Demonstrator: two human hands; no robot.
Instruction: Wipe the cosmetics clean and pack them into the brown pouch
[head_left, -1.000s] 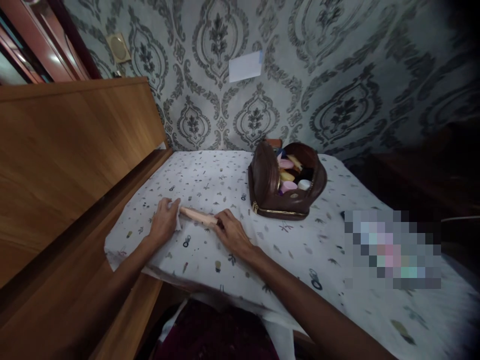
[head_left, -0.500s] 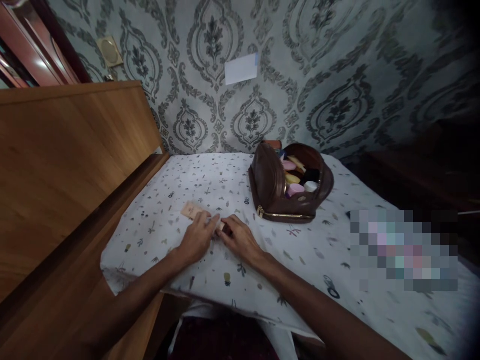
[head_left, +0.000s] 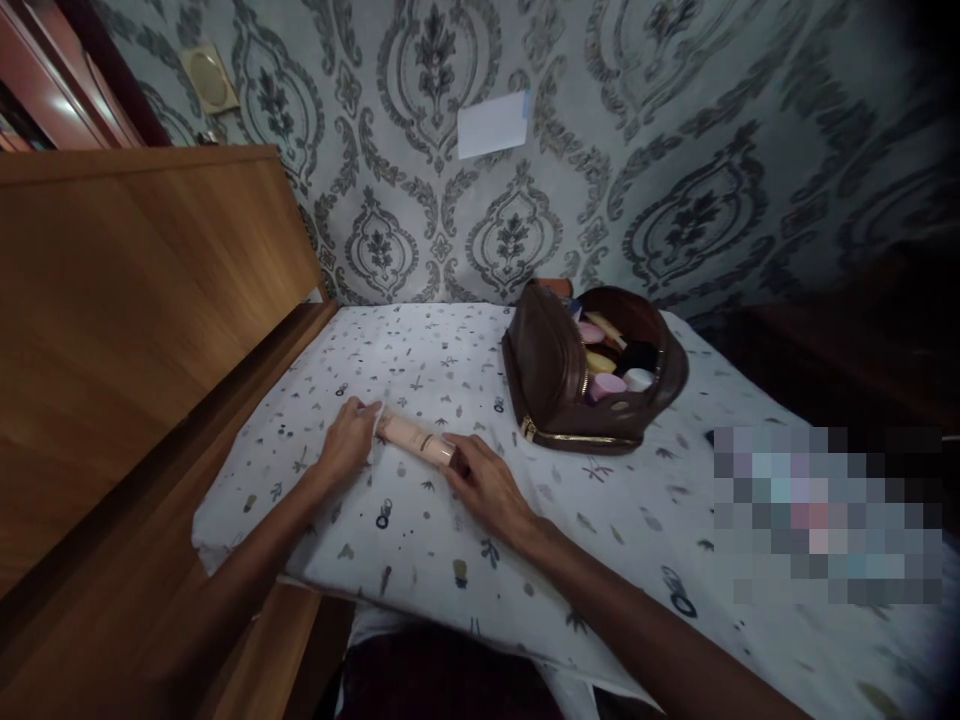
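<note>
A pale peach cosmetic tube lies slantwise low over the patterned cloth, its printed side up and its shiny cap end toward the right. My left hand is closed at the flat end of the tube, fingertips pinching that edge. At the other end, my right hand grips the cap between thumb and fingers, which cover part of it. Right of my hands stands a brown toiletry bag, unzipped, with several pots and tubes inside.
The white printed cloth covers the table up to the wallpapered wall. A wooden panel rises along the left side. On the right of the cloth is a blurred-out item. A white paper is on the wall.
My left hand has moved left, from near the cap to the tube's flat end, uncovering the tube's body. My right hand stays at the cap. The view has shifted slightly.
</note>
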